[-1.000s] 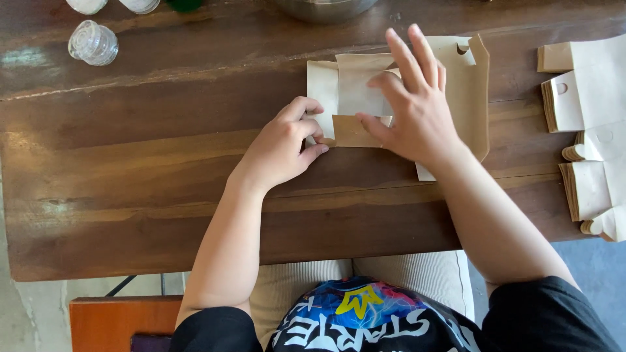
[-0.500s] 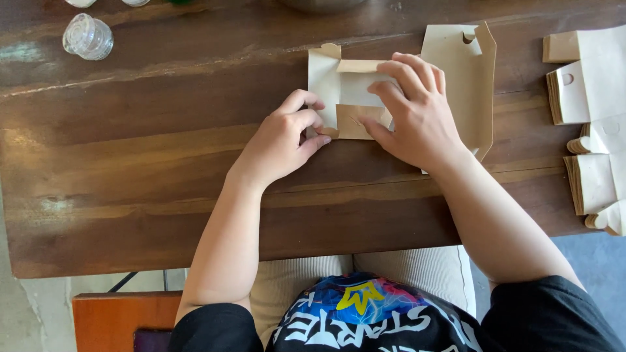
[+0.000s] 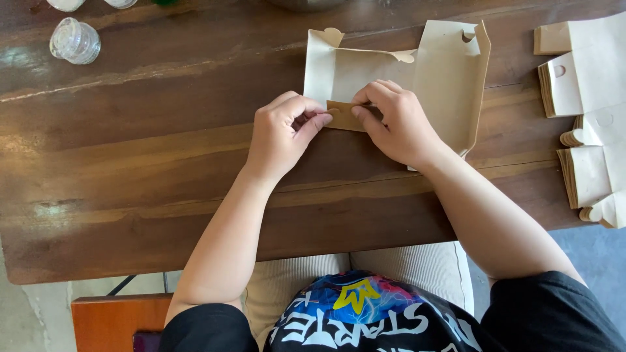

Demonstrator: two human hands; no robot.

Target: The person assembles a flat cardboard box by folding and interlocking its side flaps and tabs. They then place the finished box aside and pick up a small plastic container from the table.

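While both hands pinch the same small brown flap (image 3: 343, 116) at the near edge of the flat paper box blank (image 3: 417, 78), the work comes down to keeping the crease straight. The left hand (image 3: 283, 133) grips the flap's left end between thumb and curled fingers; the right hand (image 3: 398, 120) presses its fingertips down on the flap's right part, thumb tucked beneath. To my eye the fold goes best if the two hands hold level with each other and press along the scored line, with the rest of the blank kept flat on the bench (image 3: 130, 182) so it does not skew or tear at the corner.

That blank lies open on the far middle of the wooden bench, pale cream on its inner face, brown kraft on the outside where the flap turns over. It has rounded tabs at its upper left corner and along its top edge, and its right panel stands slightly raised at the rim.

At the right edge of the bench sits a stack of folded blanks (image 3: 590, 111) of the same paper, fanned in several bundles, cream faces up with brown edges and small round cut-outs. At the far left corner a clear plastic lidded cup (image 3: 75, 40) rests on the wood, with other clear containers partly cut off by the frame above it. I see no printed labels or signs on any of the paper.
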